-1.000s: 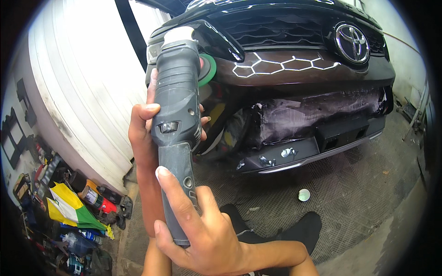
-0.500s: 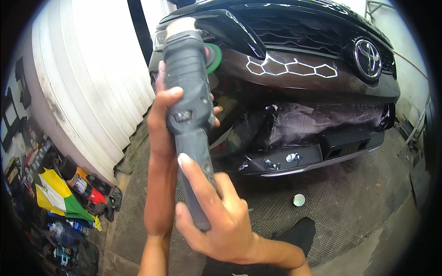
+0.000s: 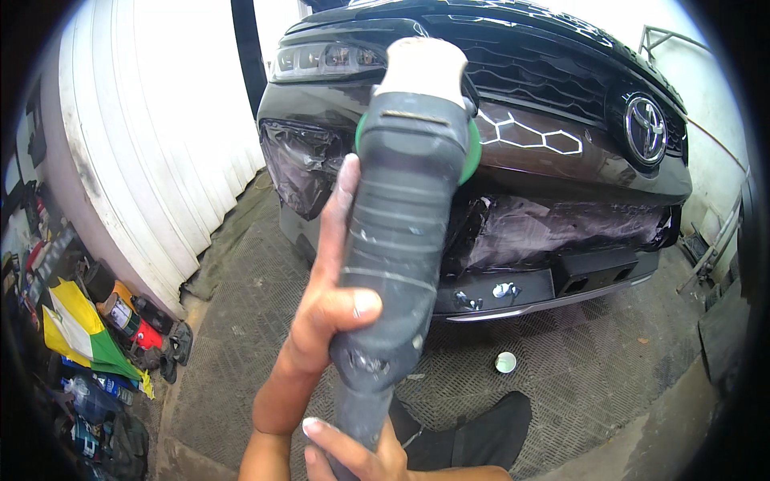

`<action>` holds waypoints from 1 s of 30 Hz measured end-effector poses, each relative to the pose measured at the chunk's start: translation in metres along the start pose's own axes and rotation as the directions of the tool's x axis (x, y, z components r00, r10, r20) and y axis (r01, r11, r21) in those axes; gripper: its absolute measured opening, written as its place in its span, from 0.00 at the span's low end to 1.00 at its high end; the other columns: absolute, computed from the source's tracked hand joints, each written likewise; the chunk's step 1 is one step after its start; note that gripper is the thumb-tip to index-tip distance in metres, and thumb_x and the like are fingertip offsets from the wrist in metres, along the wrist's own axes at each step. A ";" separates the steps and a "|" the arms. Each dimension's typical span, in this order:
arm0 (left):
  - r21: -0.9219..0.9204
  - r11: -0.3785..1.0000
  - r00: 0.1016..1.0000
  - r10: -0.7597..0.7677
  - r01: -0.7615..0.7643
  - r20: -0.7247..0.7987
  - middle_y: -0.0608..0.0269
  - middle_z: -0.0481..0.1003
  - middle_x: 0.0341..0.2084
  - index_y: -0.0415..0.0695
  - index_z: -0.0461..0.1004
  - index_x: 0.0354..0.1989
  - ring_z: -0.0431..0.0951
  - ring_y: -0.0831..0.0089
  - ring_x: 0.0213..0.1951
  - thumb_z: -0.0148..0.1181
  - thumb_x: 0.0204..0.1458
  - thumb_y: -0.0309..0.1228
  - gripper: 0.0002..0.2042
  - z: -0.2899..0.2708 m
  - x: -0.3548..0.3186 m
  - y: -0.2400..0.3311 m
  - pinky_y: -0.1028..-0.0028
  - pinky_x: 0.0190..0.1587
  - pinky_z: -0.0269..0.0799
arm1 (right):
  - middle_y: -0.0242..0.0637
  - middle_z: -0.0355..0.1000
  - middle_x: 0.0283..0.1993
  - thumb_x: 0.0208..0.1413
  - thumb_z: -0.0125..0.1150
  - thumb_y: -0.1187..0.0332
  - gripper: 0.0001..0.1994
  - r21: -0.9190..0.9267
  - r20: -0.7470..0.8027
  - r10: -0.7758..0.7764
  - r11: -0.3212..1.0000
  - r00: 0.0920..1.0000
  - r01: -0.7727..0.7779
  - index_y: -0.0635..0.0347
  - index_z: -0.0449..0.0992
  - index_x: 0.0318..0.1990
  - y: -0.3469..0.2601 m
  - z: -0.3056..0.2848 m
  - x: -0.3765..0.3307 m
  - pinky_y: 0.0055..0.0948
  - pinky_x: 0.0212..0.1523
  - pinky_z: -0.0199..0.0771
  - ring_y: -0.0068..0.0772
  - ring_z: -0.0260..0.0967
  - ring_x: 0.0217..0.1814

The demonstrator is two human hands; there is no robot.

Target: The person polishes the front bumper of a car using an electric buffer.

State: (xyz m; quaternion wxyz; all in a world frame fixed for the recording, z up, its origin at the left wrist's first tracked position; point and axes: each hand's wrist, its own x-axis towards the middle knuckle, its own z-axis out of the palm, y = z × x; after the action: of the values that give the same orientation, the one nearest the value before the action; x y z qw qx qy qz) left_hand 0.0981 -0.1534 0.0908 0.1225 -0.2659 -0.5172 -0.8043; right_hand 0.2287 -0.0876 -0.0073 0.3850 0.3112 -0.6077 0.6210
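Observation:
A dark grey power polisher [image 3: 397,216] with a pale head spans the middle of the view, tilted slightly to the right. Its round green pad [image 3: 471,151] shows on both sides behind the head, in front of the dark bumper [image 3: 513,156] of a car; whether it touches is hidden. My left hand [image 3: 325,309] grips the body from the left, thumb across the top and one finger stretched along the side. Around the rear handle, at the lower edge, my right hand [image 3: 361,458] is closed, partly cut off by the frame.
Dark plastic film [image 3: 303,164] covers the bumper's left part, and more film [image 3: 537,228] covers the lower opening. A small white cup [image 3: 505,362] stands on the patterned floor [image 3: 593,385]. Clutter with a yellow, white and green cloth [image 3: 80,329] lies left, beside a white shutter [image 3: 152,144].
The polisher has swung right and come closer to me, its head now before the grille's left part. Both hands moved with it, the right one lower. The headlight and left film came into view.

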 end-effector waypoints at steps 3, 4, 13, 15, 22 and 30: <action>0.019 0.999 0.999 0.031 -0.032 0.032 0.30 0.69 0.55 0.49 0.37 0.84 0.86 0.47 0.40 0.62 0.41 0.47 0.59 -0.013 0.015 0.006 0.56 0.35 0.93 | 0.47 0.79 0.55 0.52 0.67 0.82 0.26 0.000 0.059 0.009 1.000 0.998 -0.009 0.61 0.78 0.62 0.012 0.001 0.016 0.43 0.40 0.79 0.57 0.74 0.40; 0.002 1.000 0.999 0.019 -0.019 0.028 0.29 0.69 0.54 0.49 0.36 0.84 0.87 0.47 0.38 0.62 0.42 0.47 0.58 -0.017 0.021 0.007 0.56 0.35 0.93 | 0.47 0.79 0.54 0.52 0.67 0.81 0.26 0.000 0.063 0.030 1.000 0.998 -0.030 0.60 0.78 0.62 0.012 0.000 0.026 0.43 0.39 0.78 0.56 0.73 0.39; -0.204 0.979 0.998 0.000 -0.013 -0.060 0.45 0.77 0.37 0.42 0.52 0.73 0.85 0.55 0.31 0.53 0.59 0.43 0.35 -0.025 0.067 0.017 0.59 0.28 0.88 | 0.48 0.77 0.43 0.58 0.69 0.77 0.25 0.007 0.227 0.078 0.997 0.971 -0.082 0.59 0.78 0.64 0.010 -0.028 0.117 0.33 0.38 0.77 0.36 0.74 0.33; -0.232 0.972 0.997 0.016 -0.033 -0.076 0.47 0.77 0.35 0.40 0.57 0.67 0.84 0.57 0.30 0.52 0.61 0.42 0.29 -0.017 0.076 0.011 0.59 0.29 0.87 | 0.46 0.77 0.39 0.57 0.69 0.77 0.26 -0.032 0.231 0.059 0.998 0.971 -0.053 0.62 0.76 0.66 0.013 -0.044 0.127 0.30 0.36 0.75 0.32 0.75 0.34; -0.205 0.975 0.996 0.091 -0.092 -0.012 0.48 0.75 0.39 0.43 0.42 0.75 0.84 0.57 0.31 0.51 0.63 0.41 0.36 0.013 0.077 -0.002 0.56 0.34 0.87 | 0.46 0.81 0.47 0.56 0.69 0.74 0.33 -0.131 0.202 0.174 0.980 0.964 -0.149 0.68 0.69 0.71 0.003 -0.085 0.141 0.28 0.49 0.78 0.27 0.79 0.44; -0.230 0.970 0.997 0.072 -0.072 -0.008 0.49 0.75 0.39 0.43 0.47 0.71 0.84 0.58 0.32 0.52 0.62 0.43 0.33 0.035 0.079 -0.006 0.55 0.37 0.87 | 0.51 0.82 0.50 0.56 0.70 0.73 0.36 -0.105 0.164 0.172 0.982 0.971 -0.156 0.69 0.67 0.73 -0.001 -0.113 0.148 0.27 0.48 0.79 0.28 0.81 0.45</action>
State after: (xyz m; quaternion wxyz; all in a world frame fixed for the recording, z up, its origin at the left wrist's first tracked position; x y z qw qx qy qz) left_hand 0.0404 -0.1129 0.1409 0.1199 -0.2969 -0.4104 -0.8538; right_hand 0.1632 0.0391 0.1119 0.2919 0.2945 -0.6901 0.5931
